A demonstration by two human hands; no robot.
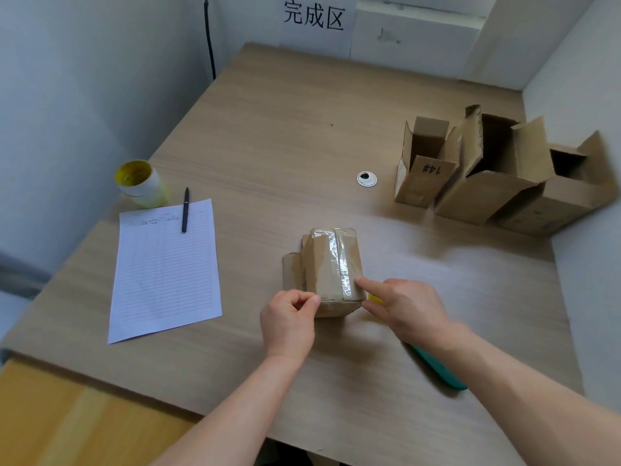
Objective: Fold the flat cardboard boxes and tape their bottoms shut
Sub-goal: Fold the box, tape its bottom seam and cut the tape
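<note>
Pressing down with a straight forefinger, my right hand (406,307) lies flat-fingered on the strip of clear, glossy tape (339,260) that runs along the top face of the box (331,267); the thumb reaches out below it, by the box's near right corner. My left hand (289,317) is curled into a loose fist with the thumb tip against the near left corner of the box; I cannot tell whether it pinches anything there. The box is plain brown cardboard, a small block lying between my two hands near the front of the table (268,129), with a loose flap sticking out on its left side.

Under my right wrist a teal handle (437,368) lies on the table, and a bit of yellow (374,299) shows just beside the box; what tool that is I cannot tell. The table is pale wood grain, matte, with a round white grommet (366,179) set in it.

Well apart at the far right stand three open boxes (487,173), flaps up; the leftmost bears "14#" in marker. To my left lies a lined paper sheet (164,267) with a black pen (185,210) on its top edge, and beyond it a white cylinder with a yellow inside (141,183). A sign (314,16) on the wall reads "完成区".
</note>
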